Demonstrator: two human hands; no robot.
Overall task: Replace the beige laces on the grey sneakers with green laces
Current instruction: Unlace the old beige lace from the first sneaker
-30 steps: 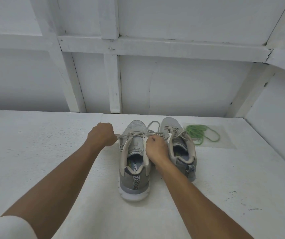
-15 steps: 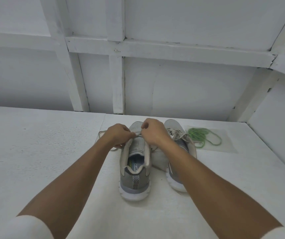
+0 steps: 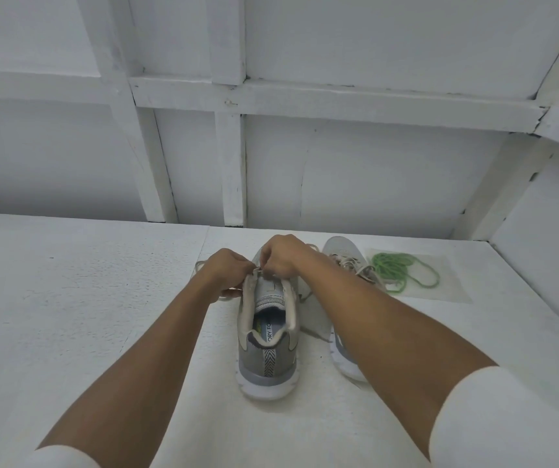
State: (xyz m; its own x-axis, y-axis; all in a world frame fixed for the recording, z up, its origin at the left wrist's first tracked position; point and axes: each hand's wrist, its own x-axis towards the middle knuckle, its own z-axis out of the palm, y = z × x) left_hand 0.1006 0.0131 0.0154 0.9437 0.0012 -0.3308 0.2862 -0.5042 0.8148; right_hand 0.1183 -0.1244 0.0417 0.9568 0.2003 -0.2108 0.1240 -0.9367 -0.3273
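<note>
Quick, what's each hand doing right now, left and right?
Left hand: closed, pinching the beige lace at the top of the left sneaker.
Right hand: closed, pinching the same beige lace.

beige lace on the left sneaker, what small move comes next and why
Probably draw the beige lace out of the next eyelet: left hand and right hand both pinch it over the left sneaker's tongue, and the green laces lie untouched.
</note>
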